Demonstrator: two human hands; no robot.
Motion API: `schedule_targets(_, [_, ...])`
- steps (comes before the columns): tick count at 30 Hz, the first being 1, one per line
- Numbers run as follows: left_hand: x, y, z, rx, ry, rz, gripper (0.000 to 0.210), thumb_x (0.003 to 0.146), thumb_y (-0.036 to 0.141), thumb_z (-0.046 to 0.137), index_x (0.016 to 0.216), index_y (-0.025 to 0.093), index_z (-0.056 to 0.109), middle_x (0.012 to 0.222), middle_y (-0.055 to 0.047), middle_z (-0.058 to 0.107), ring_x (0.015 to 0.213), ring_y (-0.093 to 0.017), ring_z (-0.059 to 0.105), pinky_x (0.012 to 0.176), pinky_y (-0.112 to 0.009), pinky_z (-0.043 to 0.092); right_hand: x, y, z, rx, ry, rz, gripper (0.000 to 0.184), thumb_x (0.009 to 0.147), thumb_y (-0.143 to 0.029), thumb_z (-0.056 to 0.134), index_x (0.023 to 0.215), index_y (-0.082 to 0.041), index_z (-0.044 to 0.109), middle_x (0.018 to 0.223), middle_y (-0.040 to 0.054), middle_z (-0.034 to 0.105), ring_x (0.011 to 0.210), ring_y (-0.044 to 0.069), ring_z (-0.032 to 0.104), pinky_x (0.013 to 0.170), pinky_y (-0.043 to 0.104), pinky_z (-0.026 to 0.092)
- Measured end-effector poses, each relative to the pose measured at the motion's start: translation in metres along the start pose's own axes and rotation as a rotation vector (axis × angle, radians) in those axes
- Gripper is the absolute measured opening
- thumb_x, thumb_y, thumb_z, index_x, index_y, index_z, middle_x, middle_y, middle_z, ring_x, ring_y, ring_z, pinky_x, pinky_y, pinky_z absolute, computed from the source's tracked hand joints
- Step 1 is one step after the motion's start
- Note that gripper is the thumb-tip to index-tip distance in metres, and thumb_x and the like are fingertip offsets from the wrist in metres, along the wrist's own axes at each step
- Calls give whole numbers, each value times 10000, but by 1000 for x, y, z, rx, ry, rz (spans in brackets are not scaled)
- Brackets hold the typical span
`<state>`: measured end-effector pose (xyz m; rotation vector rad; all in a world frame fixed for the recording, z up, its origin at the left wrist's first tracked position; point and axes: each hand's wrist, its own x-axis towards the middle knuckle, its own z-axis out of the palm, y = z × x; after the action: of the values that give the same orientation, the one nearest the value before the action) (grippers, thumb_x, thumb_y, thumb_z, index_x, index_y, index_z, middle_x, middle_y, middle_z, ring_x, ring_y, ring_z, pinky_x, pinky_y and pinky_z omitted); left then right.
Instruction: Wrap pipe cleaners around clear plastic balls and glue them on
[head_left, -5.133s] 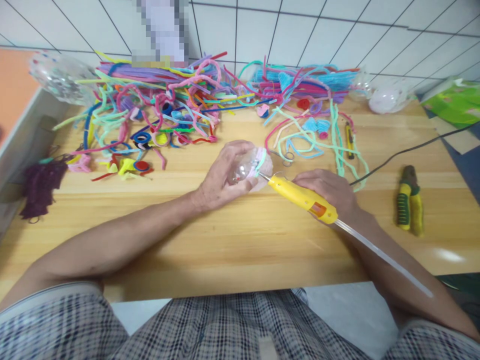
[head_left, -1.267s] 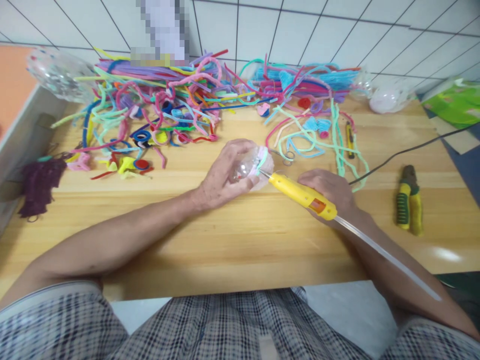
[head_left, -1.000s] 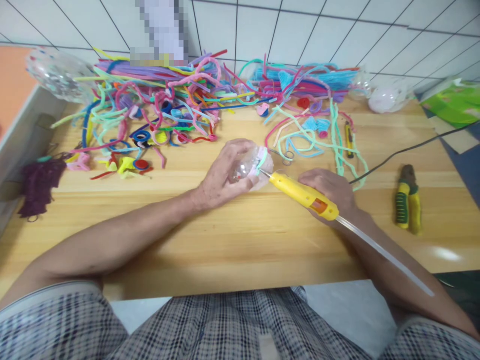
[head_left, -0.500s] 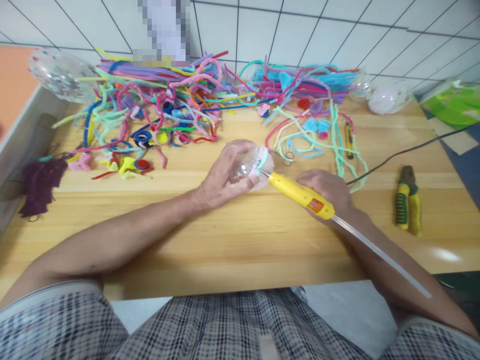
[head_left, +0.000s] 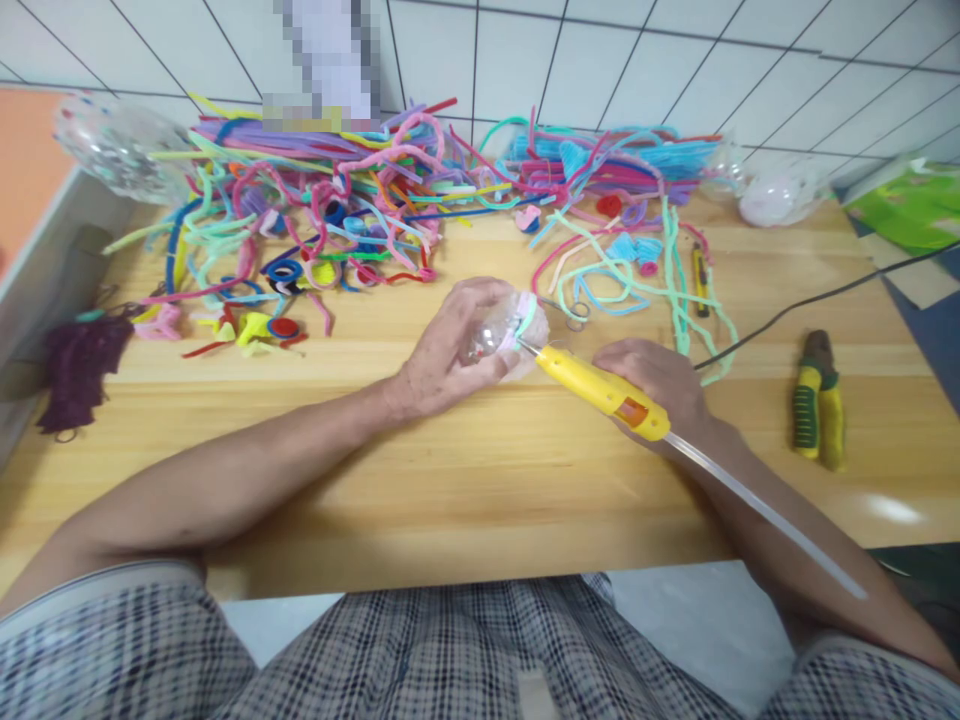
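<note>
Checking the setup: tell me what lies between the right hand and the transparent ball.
The head view shows the yellow glue gun, held by the right hand, its tip pointing at the transparent ball; contact unclear.

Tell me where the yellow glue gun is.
In the head view, the glue gun is right of centre, in the right hand, pointed at the clear ball.

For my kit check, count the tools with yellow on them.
3: glue gun in the right hand, pliers far right, slim tool beside mint stems. The pile may hide others.
</note>
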<state>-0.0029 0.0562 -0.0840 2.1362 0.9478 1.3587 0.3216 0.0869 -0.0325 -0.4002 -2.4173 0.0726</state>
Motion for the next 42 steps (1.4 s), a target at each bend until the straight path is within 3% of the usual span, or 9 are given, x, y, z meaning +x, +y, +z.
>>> schedule_targets(10, [0, -1, 0, 15, 4, -21, 608, 1110, 582, 704, 1620, 293, 541, 1574, -164, 657, 1515, -355, 642, 1313, -574, 555, -3, 1, 1, 47, 29, 38, 138, 1123, -306, 701, 1252, -315, 746, 994, 69, 873, 902, 292, 879, 732, 427, 711])
schedule_targets(17, [0, 1, -1, -13, -9, -36, 600, 1101, 554, 722, 1616, 299, 549, 1592, -173, 661, 1519, -368, 655, 1317, -594, 548, 2, -1, 1, -33, 17, -10, 93, 1162, -301, 628, 1177, -263, 712, 964, 86, 856, 866, 262, 865, 693, 389, 688])
schedule_targets(30, [0, 0, -1, 29, -12, -11, 614, 1121, 594, 696, 1628, 297, 518, 1569, -167, 654, 1504, -341, 658, 1294, -560, 576, -4, 1, 4, -13, 26, 41, 90, 1128, -293, 687, 1204, -312, 730, 996, 58, 870, 883, 271, 870, 695, 404, 690])
schedule_targets(38, [0, 3, -1, 174, 97, -13, 678, 1077, 620, 728, 1642, 322, 498, 1644, -174, 609, 1591, -386, 583, 1316, -662, 551, -8, 1, 3, 70, 20, 104, 157, 1105, -316, 728, 1261, -333, 737, 1028, 64, 873, 889, 292, 867, 704, 432, 698])
schedule_targets(42, [-2, 1, 0, 194, 131, -18, 761, 1018, 580, 823, 1658, 361, 474, 1688, -154, 563, 1604, -423, 569, 1354, -710, 490, -6, -2, 3, 52, 10, 97, 104, 1114, -296, 707, 1210, -322, 738, 1022, 58, 868, 887, 274, 861, 693, 413, 691])
